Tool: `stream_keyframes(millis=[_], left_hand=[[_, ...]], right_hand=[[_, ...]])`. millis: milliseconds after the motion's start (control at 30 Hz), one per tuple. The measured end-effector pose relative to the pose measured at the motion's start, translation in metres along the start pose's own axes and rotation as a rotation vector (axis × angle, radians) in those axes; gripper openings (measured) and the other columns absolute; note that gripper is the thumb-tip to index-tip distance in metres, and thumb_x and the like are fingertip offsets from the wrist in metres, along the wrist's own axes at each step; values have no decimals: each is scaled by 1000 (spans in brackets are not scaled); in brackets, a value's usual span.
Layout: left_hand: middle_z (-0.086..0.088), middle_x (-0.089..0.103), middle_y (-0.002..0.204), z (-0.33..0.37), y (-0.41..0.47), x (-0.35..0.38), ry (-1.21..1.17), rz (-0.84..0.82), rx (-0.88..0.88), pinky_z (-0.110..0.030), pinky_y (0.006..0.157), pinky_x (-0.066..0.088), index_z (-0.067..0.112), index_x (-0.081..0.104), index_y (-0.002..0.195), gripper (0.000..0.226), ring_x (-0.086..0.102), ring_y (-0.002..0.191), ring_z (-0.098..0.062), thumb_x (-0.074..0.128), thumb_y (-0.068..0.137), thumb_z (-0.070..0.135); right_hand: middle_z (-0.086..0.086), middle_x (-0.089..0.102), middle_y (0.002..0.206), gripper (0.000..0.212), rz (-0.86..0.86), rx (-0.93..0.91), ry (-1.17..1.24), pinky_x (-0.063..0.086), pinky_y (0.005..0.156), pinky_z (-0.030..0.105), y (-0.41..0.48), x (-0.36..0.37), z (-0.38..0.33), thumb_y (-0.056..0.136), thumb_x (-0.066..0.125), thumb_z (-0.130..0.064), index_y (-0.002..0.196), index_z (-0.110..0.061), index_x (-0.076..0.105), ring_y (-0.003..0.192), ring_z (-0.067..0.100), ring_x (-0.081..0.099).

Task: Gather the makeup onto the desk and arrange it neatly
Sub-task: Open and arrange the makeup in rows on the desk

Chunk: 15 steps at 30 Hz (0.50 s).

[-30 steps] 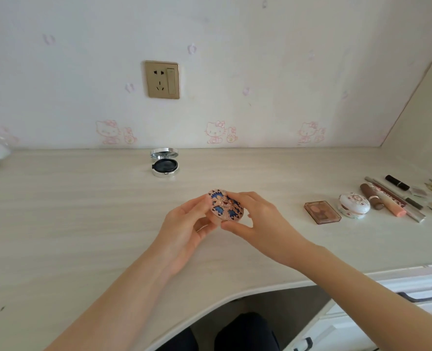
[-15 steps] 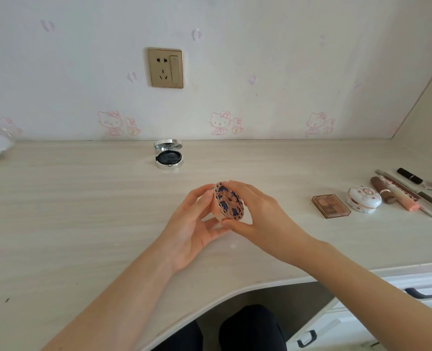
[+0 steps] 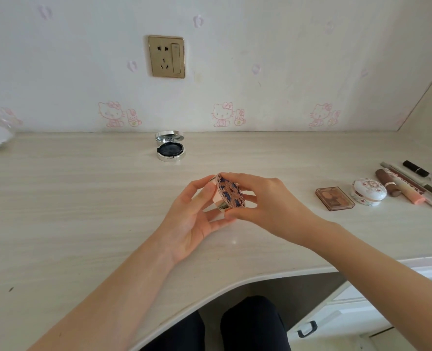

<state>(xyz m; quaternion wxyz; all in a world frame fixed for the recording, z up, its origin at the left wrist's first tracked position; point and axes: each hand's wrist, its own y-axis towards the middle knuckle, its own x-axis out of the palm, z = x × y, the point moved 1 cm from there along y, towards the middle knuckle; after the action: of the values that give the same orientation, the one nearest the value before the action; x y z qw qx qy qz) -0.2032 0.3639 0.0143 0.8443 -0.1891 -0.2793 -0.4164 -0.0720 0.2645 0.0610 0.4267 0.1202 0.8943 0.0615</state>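
Pinching floral compact [image 3: 230, 196], ajar, L hand [image 3: 189, 221], R hand [image 3: 273, 206], silver compact [image 3: 169, 136] open, dark pad [image 3: 171, 149] inside

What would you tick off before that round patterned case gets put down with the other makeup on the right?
1. Grip: left hand and right hand both hold the patterned compact: ok.
2. Compact closed: its lid looks tilted away from the base: not ok.
3. Landing spot: bare desk just left of the palette, at the row's end: ok.
4. Everything gathered: the silver compact sits open at the back, apart from the row: not ok.
5. Contents of the patterned compact intact: cannot tell.
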Motion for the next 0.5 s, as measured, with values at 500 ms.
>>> stream_keyframes(millis=[500], left_hand=[[-15, 66, 110, 7, -2, -1, -8, 31, 17, -52, 84, 55, 10, 55, 129, 46, 68, 93, -35, 62, 85, 22]], right_hand=[[-17, 59, 125, 69, -26, -17, 0, 47, 98, 25, 9, 3, -13, 81, 72, -24, 141, -35, 41, 111, 3, 57]])
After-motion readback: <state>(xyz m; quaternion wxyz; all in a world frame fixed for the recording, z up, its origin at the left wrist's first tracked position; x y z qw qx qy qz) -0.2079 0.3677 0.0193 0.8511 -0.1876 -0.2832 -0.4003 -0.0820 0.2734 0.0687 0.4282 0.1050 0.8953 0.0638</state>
